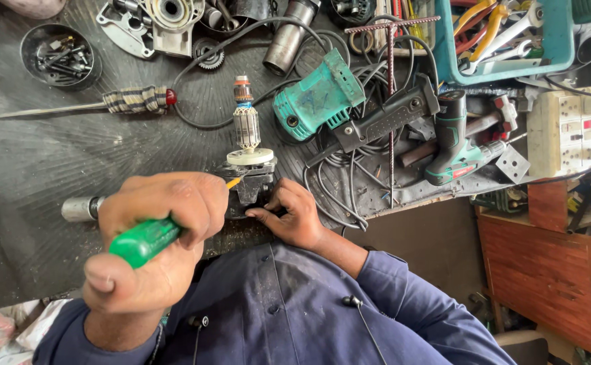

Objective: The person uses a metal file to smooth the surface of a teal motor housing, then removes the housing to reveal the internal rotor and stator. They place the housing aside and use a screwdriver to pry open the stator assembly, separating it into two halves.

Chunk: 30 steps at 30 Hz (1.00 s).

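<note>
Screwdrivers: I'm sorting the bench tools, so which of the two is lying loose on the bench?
The striped-handled screwdriver with the red end, lying loose at upper left. The green-handled screwdriver is gripped in the left hand.

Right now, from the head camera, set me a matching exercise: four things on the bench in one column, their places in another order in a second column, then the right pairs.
Things:
1. green-handled screwdriver
2. striped-handled screwdriver
3. motor armature
4. teal angle grinder body

Places:
A. standing upright above the dark gear housing
B. gripped in the hand on the picture's left
C. lying flat, far left of the bench
D. among black cables, right of the armature

Pairs: 1-B, 2-C, 3-A, 4-D
</note>
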### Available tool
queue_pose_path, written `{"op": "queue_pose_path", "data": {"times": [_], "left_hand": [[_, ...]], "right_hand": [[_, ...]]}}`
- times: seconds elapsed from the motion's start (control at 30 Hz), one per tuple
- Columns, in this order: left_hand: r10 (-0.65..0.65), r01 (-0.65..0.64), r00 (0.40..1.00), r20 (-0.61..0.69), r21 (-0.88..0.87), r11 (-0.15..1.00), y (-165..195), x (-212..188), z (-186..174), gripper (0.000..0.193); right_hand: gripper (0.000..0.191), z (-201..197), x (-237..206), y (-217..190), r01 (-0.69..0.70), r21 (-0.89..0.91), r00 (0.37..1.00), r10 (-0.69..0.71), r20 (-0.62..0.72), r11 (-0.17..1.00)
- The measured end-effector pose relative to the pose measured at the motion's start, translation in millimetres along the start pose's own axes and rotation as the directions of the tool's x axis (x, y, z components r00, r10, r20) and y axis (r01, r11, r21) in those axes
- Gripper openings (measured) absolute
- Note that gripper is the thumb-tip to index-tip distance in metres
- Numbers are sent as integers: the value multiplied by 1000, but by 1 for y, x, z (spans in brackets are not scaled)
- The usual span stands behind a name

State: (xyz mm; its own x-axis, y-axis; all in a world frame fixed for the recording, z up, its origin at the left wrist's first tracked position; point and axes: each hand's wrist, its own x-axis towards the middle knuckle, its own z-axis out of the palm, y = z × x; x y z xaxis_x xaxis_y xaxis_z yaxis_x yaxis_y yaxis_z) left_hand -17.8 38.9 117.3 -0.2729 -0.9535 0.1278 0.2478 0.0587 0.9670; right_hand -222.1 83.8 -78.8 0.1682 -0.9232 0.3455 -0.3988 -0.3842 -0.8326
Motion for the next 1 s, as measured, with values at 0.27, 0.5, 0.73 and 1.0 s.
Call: {"op": "queue_pose_path", "data": {"times": [0.27, 0.5, 0.73, 1.0], "left_hand": [[-74, 111, 847, 527, -39, 993, 14, 44, -20, 84], [128, -135, 820, 558, -29, 990, -14, 28, -24, 83], [419, -599, 617, 666, 51, 799, -48, -42, 5, 33], [444, -552, 675, 590, 4, 834, -45, -38, 6, 35]], "right_hand": [[45, -2, 1, 0, 4, 15, 1000, -4, 12, 1000], [45, -1, 0, 1, 11, -15, 1000, -11, 0, 1000], [46, -1, 1, 0, -4, -5, 1000, 4, -6, 1000], [45, -1, 0, 1, -23, 0, 1000, 23, 0, 1000]]}}
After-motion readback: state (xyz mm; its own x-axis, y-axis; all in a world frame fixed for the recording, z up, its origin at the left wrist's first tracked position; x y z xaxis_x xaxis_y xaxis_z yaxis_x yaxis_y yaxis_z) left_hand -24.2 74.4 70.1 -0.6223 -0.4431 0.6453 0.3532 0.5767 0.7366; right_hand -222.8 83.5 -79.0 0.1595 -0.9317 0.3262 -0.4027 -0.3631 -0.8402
